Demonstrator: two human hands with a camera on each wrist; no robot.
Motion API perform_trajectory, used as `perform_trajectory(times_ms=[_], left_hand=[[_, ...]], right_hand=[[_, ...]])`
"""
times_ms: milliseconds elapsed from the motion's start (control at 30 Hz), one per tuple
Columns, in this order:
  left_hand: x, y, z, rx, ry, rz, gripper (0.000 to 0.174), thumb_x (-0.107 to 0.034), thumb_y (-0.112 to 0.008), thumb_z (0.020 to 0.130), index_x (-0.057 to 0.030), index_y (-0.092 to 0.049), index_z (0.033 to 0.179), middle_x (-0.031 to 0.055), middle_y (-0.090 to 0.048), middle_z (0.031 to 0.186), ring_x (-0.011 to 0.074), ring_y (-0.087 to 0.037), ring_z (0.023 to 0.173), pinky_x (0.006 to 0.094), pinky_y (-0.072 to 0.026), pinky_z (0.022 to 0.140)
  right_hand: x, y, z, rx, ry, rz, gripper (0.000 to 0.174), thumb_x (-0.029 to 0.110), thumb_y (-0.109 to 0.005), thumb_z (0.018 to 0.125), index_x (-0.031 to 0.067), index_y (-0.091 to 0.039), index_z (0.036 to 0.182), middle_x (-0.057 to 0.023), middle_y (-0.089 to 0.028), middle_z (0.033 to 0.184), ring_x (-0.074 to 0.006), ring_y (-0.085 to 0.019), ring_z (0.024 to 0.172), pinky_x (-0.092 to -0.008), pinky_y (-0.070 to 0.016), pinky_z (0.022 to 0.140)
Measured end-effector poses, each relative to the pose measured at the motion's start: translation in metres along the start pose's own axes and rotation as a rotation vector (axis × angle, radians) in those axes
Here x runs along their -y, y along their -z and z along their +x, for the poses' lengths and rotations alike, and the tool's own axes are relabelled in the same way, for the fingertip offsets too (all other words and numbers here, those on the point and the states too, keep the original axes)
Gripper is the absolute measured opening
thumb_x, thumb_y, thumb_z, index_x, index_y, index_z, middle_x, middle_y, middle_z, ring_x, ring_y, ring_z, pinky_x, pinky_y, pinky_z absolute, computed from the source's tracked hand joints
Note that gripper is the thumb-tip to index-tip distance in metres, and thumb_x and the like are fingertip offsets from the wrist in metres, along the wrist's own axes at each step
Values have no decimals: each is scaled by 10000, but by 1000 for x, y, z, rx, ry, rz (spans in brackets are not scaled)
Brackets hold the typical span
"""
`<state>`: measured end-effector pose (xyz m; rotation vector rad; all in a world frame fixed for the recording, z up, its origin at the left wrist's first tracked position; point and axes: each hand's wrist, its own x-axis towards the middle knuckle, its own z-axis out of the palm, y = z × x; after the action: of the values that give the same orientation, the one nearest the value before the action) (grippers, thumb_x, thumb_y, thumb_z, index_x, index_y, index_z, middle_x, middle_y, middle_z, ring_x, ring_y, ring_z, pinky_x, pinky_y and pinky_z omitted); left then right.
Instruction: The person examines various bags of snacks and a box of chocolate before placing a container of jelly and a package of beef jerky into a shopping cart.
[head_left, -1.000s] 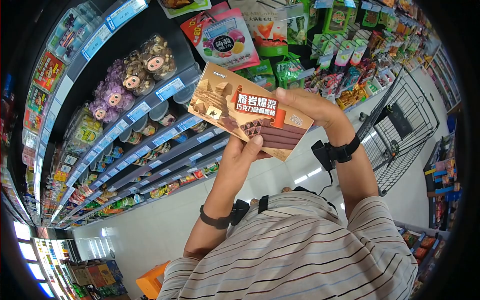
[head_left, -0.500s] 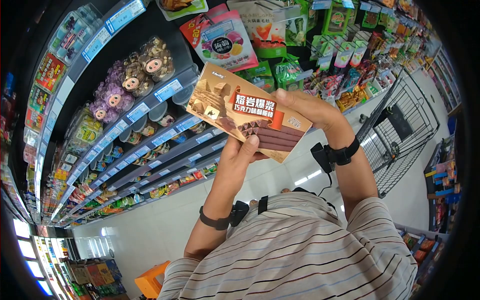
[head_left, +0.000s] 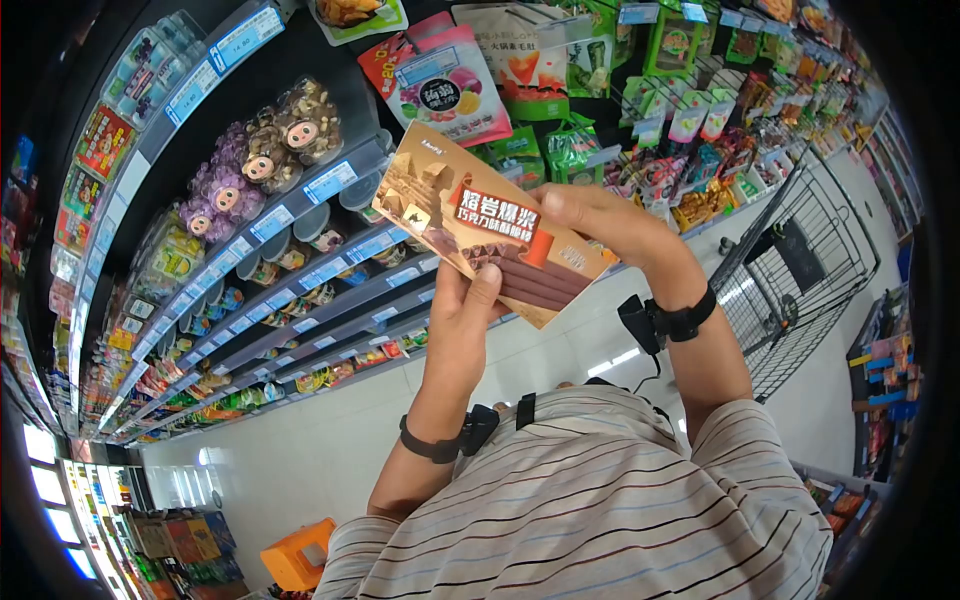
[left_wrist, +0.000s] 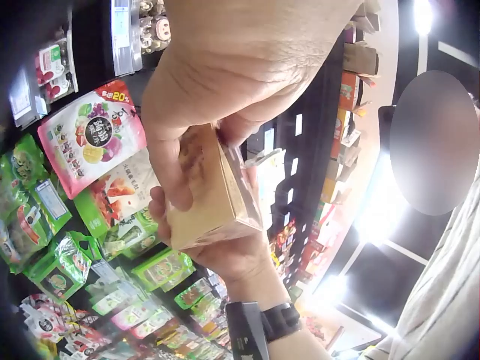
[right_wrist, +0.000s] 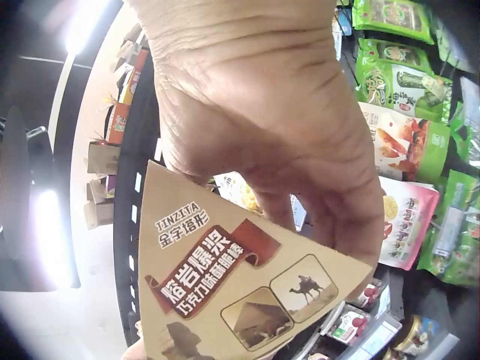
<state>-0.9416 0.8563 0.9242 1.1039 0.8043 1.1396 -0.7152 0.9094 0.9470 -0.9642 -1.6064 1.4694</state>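
Observation:
A brown-gold snack box (head_left: 500, 225) with a red banner and chocolate sticks printed on it is held tilted before the chest. The left hand (head_left: 460, 315) grips its lower edge, thumb on the printed face. At the upper right edge the right hand (head_left: 605, 220) pinches it, thumb along the front. The left wrist view has the left hand (left_wrist: 232, 75) above the box (left_wrist: 210, 187), fingers round it. Seen in the right wrist view, the box (right_wrist: 232, 277) shows a triangular end with a camel picture, under the right hand (right_wrist: 270, 127); some fingertips are hidden behind it.
Shelves (head_left: 330, 180) of cups and packaged sweets run along the left. Hanging bags, among them a pink and white one (head_left: 440, 90), are behind the box. A wire shopping cart (head_left: 800, 270) stands at the right. An orange object (head_left: 300, 555) is at the lower left.
The box and both hands have shifted slightly left, and the box's face has turned a little. Both hands keep their hold.

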Motion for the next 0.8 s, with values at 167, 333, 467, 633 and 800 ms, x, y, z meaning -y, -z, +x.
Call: perform_trajectory(times_ms=[167,333,467,633,800], left_hand=[[14,-1,10,-54,-116,-328,501,-414,-379,1106,-81,-404,1480,103,-530,1447,258,-551,1310,461,-494,1055],[6,-6,9,79,-139,-601,618,-519,-362,1083,-57,-391,1491,145,-514,1466,298,-547,1321,468,-488,1085],[21,-1,19,92,-48,-651,509,-393,-543,1026,-49,-514,1400,172,-647,1266,284,-675,1109,424,-603,886],[28,2,19,-75,37,-471,488,-371,-640,985,-89,-561,1375,47,-682,1066,97,-639,819,178,-406,517],[34,10,23,52,94,-715,605,-384,-615,991,-8,-472,1443,110,-667,1068,179,-686,921,204,-543,586]], right_hand=[[20,-24,-21,-115,107,-311,763,482,-730,894,-15,-510,1430,-146,-627,1225,-215,-599,1113,-342,-530,878],[31,-50,-41,-179,252,-320,649,250,-757,890,7,-485,1428,-170,-592,1213,-253,-642,1042,-337,-551,812],[37,-54,-51,-128,317,-255,590,158,-718,903,44,-487,1433,-156,-606,1238,-254,-672,1032,-339,-560,785],[37,-51,-55,-37,401,-254,556,77,-671,905,25,-498,1431,-152,-627,1259,-246,-677,1047,-337,-554,810],[33,-51,-55,54,407,-126,487,23,-611,920,5,-533,1401,-167,-634,1246,-250,-673,1103,-353,-558,873]])
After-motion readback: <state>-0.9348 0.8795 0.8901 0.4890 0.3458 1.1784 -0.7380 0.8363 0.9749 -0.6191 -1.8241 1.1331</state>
